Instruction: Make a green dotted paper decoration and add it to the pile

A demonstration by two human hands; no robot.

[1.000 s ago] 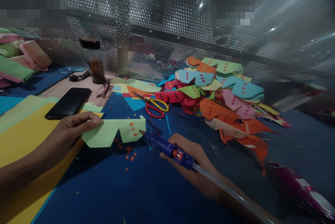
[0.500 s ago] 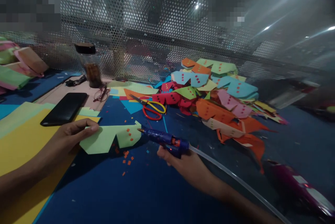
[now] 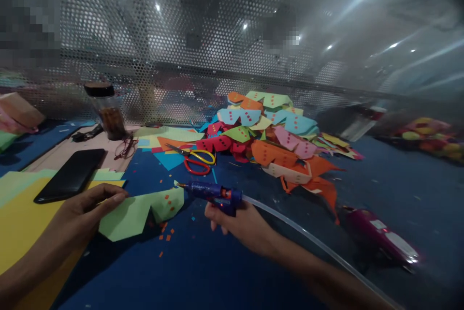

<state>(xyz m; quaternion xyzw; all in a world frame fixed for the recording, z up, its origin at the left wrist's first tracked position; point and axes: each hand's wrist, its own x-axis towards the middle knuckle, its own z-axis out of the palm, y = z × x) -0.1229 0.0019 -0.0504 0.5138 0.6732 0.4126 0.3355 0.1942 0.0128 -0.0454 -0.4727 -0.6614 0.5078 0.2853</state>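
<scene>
My left hand [image 3: 90,213] pinches the left end of a pale green paper cutout [image 3: 125,218] with a V-shaped notch in its lower edge. Small orange paper squares are stuck on the cutout's right half. In my right hand [image 3: 242,228] is a blue hot glue gun [image 3: 208,191], its red light on and a long clear glue stick [image 3: 290,220] trailing from its back. The nozzle touches or nearly touches the small tab at the cutout's upper right corner. Loose orange paper squares [image 3: 168,238] lie on the blue table below the cutout.
Scissors [image 3: 197,157] with red and yellow handles lie beyond the glue gun. A heap of coloured paper cutouts [image 3: 279,131] stands behind. A black phone [image 3: 72,174], a jar [image 3: 110,116] and yellow sheets [image 3: 29,223] are at left. A purple device [image 3: 380,237] lies at right.
The view has turned to the right and up, so things sit further left and lower. The nozzle has shifted from the cutout's right edge to its corner tab, and the paper bends there.
</scene>
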